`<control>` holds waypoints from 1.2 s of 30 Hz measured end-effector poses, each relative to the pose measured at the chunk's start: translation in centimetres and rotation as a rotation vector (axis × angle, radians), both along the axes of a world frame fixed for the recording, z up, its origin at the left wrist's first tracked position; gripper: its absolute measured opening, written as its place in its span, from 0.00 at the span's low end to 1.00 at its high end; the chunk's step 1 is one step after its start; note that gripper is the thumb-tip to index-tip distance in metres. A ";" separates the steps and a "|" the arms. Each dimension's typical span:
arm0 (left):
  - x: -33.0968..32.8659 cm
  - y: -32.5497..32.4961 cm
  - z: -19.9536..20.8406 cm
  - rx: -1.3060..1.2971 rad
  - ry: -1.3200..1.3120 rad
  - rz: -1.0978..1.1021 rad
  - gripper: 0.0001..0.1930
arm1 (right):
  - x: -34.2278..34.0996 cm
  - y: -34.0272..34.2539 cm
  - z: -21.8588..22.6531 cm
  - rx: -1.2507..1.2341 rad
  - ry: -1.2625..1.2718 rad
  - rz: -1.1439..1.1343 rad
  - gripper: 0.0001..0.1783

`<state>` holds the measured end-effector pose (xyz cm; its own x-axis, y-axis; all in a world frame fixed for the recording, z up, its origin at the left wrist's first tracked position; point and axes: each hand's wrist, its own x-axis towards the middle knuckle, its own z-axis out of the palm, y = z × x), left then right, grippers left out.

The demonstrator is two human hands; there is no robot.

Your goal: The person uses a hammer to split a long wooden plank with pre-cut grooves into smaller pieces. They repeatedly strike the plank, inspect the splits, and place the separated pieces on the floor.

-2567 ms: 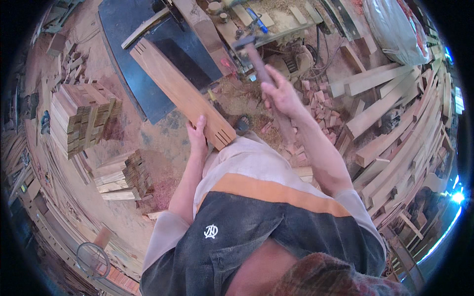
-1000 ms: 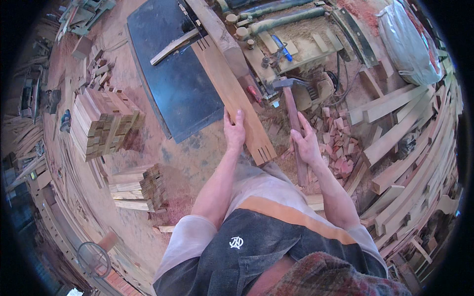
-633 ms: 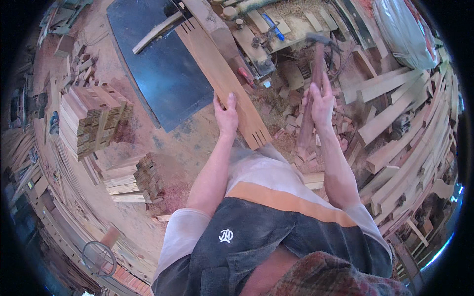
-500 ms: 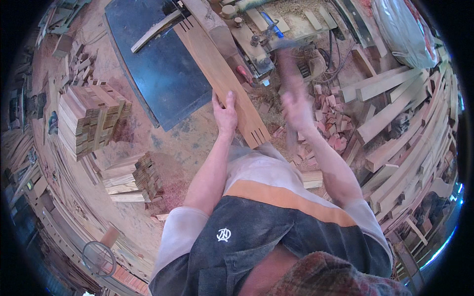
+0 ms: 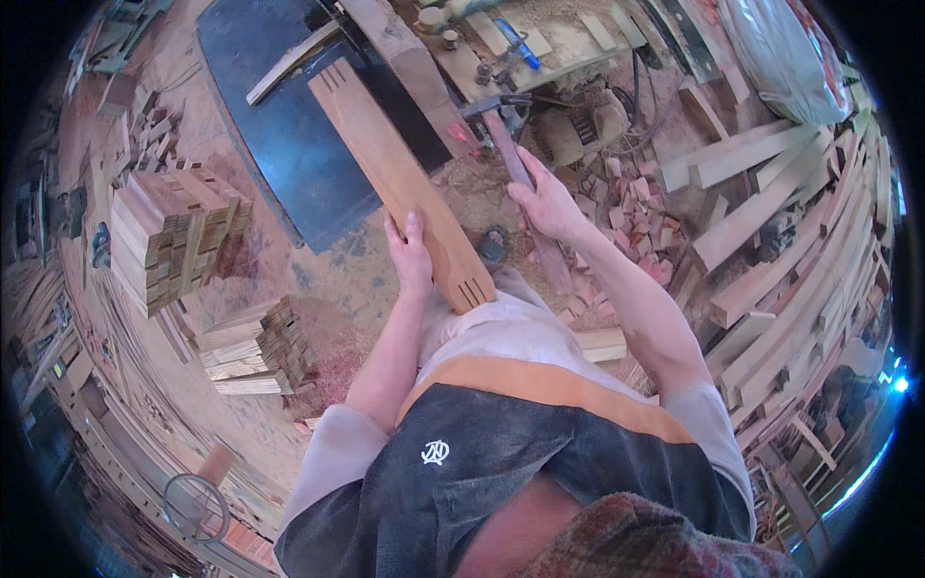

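My left hand point(image 5: 410, 254) grips a long brown wooden board point(image 5: 403, 183) by its left edge, thumb on the top face. Narrow dark slots are cut into both ends of the board. Its near end rests against my lap, while the far end reaches over a dark flat machine table point(image 5: 289, 125). To the right of the board, my right hand point(image 5: 547, 200) is wrapped round the wooden handle of a hammer point(image 5: 503, 144). The hammer's metal head points away from me, above and apart from the board.
Stacked wooden strips point(image 5: 173, 231) stand on the left, with a smaller stack point(image 5: 252, 349) nearer. A workbench point(image 5: 568, 53) carries a blue tool point(image 5: 518, 44). Reddish offcuts point(image 5: 646, 217) lie in a heap on the right, beside long timber beams point(image 5: 771, 250). A thin wood strip point(image 5: 294, 63) crosses the machine table.
The board has shifted left and toward me, with my left hand still on it. My right hand, blurred before, has moved slightly left with the hammer, which now shows sharply.
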<state>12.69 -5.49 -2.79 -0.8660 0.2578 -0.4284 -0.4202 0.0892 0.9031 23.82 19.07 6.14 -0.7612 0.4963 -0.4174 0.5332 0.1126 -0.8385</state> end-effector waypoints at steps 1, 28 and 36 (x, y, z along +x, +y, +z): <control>0.3 0.0 -0.1 0.003 -0.011 -0.005 0.33 | 0.1 -0.1 -0.3 -0.131 0.018 0.028 0.38; -0.8 5.2 -0.6 -0.055 0.001 -0.032 0.40 | 7.1 -2.4 0.4 -0.414 0.102 -0.227 0.39; -1.7 5.7 0.3 -0.025 -0.005 -0.001 0.41 | 4.8 -1.5 0.1 -0.422 0.118 -0.214 0.42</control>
